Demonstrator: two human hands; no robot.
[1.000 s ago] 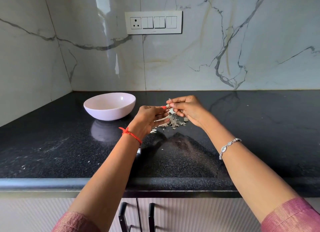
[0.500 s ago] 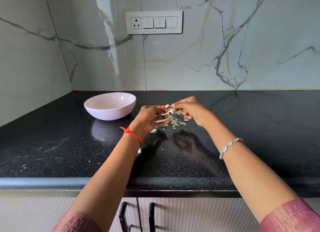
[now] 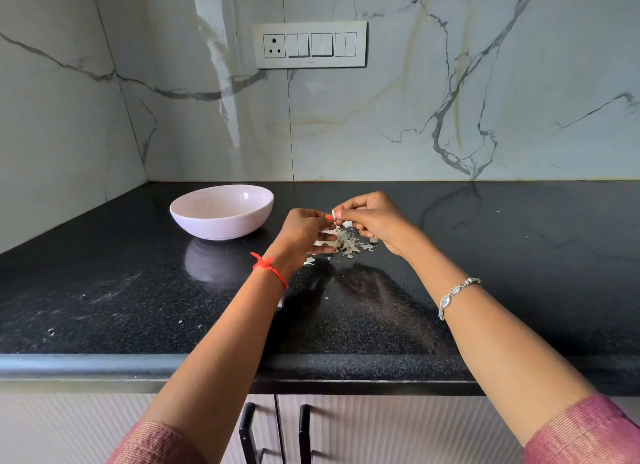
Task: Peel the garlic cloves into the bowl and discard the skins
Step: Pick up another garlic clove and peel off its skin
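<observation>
A garlic clove was pinched between the left hand and the right hand, fingertips meeting above the heap of skins. The bowl lay leftward, well apart and nearer the left hand. The clove's long axis could not be told.

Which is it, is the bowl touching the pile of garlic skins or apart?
Apart. The head view shows bare black counter between the bowl and the pile of skins.

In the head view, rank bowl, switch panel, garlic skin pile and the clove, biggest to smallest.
1. Bowl and switch panel: about alike, panel farther, so unranked.
2. Skin pile.
3. Clove.
</observation>
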